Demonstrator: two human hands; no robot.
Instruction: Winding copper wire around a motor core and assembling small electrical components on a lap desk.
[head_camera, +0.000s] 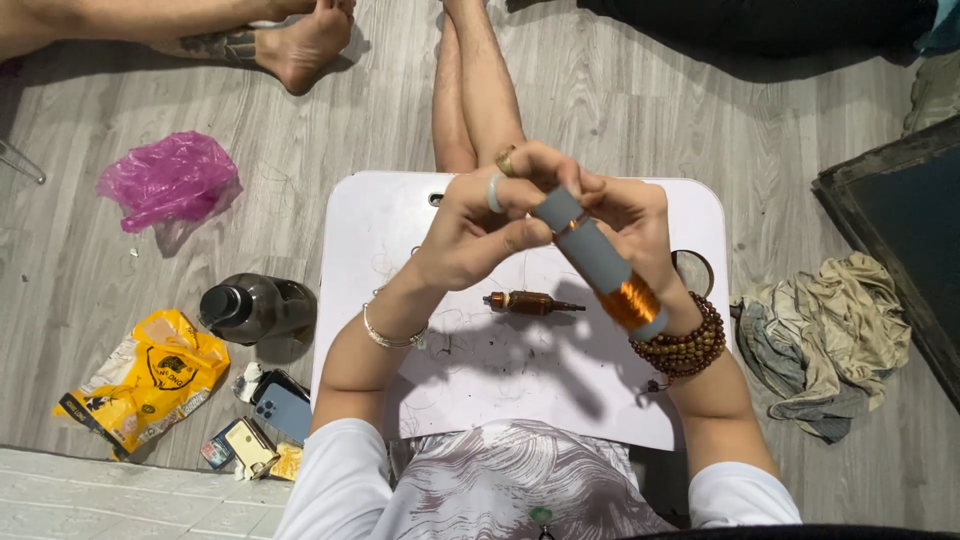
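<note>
I see both hands, left hand (470, 235) and right hand (630, 225), pinching the grey spool (600, 262) of copper wire above the bench (400, 210), its winding only partly filled, while the small rotor (528, 302) lies untouched mid-bench.

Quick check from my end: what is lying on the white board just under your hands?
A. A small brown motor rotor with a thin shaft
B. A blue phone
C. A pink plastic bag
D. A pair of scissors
A: a small brown motor rotor with a thin shaft lies on the white board, below the left hand and right hand, which both grip a grey cylinder wound with copper wire.
</note>
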